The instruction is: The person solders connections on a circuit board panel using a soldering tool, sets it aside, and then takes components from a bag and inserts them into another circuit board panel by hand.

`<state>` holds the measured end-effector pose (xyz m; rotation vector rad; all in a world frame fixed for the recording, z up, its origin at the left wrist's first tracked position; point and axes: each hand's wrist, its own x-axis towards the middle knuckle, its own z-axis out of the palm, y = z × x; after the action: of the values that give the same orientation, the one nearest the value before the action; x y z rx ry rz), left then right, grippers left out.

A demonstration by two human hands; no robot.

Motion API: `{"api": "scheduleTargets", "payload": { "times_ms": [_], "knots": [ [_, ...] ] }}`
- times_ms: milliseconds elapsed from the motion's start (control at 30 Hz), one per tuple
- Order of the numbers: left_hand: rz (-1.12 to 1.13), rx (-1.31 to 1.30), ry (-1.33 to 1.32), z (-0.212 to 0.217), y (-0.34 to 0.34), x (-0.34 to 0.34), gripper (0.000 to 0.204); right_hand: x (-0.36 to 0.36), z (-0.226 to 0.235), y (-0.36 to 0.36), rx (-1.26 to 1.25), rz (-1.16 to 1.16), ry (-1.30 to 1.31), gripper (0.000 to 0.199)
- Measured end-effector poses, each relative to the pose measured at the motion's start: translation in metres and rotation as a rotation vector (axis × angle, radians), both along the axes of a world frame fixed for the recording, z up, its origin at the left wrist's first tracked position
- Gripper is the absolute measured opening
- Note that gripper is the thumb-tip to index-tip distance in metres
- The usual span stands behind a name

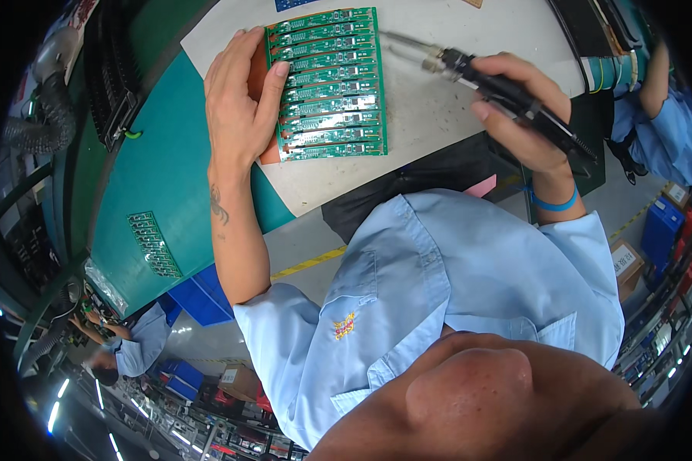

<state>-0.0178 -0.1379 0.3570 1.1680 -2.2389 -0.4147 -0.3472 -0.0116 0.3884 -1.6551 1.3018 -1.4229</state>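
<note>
A green panel of several circuit board strips (331,84) lies on a white work mat (430,115). My left hand (242,96) rests flat on the panel's left edge, fingers spread over it and over an orange sheet beneath. My right hand (523,115) grips a black pen-shaped tool (515,96) whose two metal tips (400,44) point left, just right of the panel's upper corner and apart from it.
A teal bench surface (161,169) lies left of the mat, with a small green board panel (154,244) on it. A black rack (115,77) stands far left. Another person in blue (669,115) sits at the right; another works at lower left (131,346).
</note>
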Motion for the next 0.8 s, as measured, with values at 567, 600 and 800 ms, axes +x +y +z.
{"api": "scheduleTargets", "payload": {
  "times_ms": [567,600,800],
  "knots": [
    [-0.067,0.021,0.05,0.0001,-0.002,-0.0005,0.044,0.0036,0.0044,-0.0007,0.021,0.206,0.093,0.046],
    [-0.069,0.022,0.05,-0.0002,-0.0022,-0.0007,0.044,0.004,0.0039,-0.001,0.022,0.204,0.093,0.046],
    [-0.061,0.032,0.057,-0.0001,-0.0016,-0.0019,0.043,0.0067,-0.0005,-0.0041,0.023,0.209,0.092,0.046]
  ]
}}
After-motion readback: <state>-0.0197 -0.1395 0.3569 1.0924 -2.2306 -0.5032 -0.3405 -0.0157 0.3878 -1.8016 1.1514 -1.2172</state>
